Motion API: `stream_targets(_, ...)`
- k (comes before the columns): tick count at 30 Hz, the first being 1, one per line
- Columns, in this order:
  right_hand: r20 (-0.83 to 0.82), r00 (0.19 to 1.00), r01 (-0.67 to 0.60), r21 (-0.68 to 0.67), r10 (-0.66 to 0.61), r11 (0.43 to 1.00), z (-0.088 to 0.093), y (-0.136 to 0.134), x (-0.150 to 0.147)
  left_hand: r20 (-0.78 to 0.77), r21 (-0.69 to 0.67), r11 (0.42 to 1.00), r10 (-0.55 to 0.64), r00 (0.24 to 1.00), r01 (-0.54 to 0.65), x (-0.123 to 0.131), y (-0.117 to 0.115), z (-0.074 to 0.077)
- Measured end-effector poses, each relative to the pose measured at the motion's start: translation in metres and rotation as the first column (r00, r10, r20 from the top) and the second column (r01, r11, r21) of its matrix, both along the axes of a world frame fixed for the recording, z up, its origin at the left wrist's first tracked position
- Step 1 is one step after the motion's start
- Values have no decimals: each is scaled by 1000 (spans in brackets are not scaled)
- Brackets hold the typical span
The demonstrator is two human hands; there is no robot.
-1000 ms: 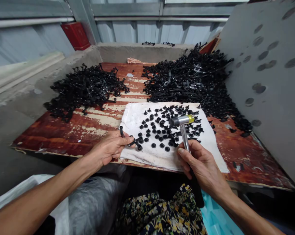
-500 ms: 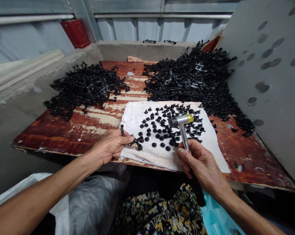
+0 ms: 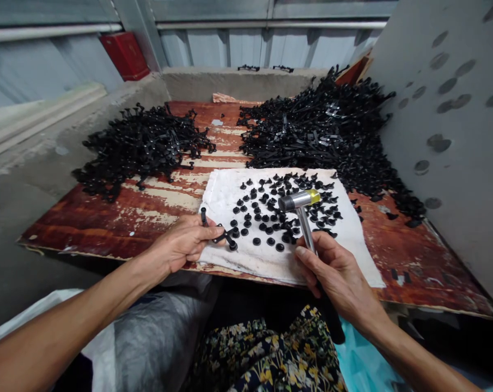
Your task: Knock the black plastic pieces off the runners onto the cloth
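A dark cloth with yellow and white flowers (image 3: 266, 359) covers the person's lap. A shiny grey plastic sheet (image 3: 148, 343) is on the left of it, and a bright blue-green plastic bag (image 3: 363, 354) is on the right.

The right hand (image 3: 332, 269) is wrapped around the handle of a silver metal hammer (image 3: 305, 226). The hammer stands tilted, with its head up. One end of the head is black and the other is yellow.

The left hand (image 3: 191, 242) pinches a thin black bar with knobs on its ends (image 3: 227, 237) between the thumb and fingers. One end pokes up. The other end points down over the front left part of a white cloth (image 3: 250, 265); I cannot tell if it touches.

Lots of small black round pieces (image 3: 271, 241) are spread on the white cloth. The hammer's head is above some of them. The cloth lies on a red-brown wooden table with worn paint (image 3: 107, 223).

Farther back, there is a pile of black bars (image 3: 140, 144) on the left and a bigger black pile (image 3: 311, 130) on the right, beside a grey board with dark round spots (image 3: 470, 174).

At the back, two thin black bars (image 3: 248, 68) sit on a grey stone ledge (image 3: 246, 81). A red box (image 3: 126, 56) stands near the corner, by a ridged metal wall (image 3: 246, 49).
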State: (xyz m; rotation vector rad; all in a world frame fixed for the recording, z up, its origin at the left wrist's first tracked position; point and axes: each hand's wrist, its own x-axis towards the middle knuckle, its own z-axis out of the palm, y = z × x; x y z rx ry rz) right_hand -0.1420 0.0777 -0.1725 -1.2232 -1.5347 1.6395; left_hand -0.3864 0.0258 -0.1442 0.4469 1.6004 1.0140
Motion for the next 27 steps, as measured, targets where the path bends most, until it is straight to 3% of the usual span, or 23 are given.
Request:
stream_targets(9,-11,1000,-8,8,8,1000,-2,0,1,-20,-12,1000,28,999,-29,3,0,5)
stream_targets(17,17,999,-31,37,31,999,-1,0,1,-95,-12,1000,1,995,-2,1,0,0)
stream_targets(20,98,993,-86,163,70,983,3,-1,3,-130,-28,1000,-4,992,1,2,2,3)
stream_targets(22,182,978,-160,356,100,921,7,-3,3,-159,-64,998,-7,987,-3,2,4,7)
stream_targets(23,221,969,-205,467,111,860,9,-4,3,-174,-86,996,-12,985,-3,3,5,9)
stream_targets(27,360,922,-376,752,141,541,11,-9,-4,-208,-109,994,-40,977,18,5,8,13)
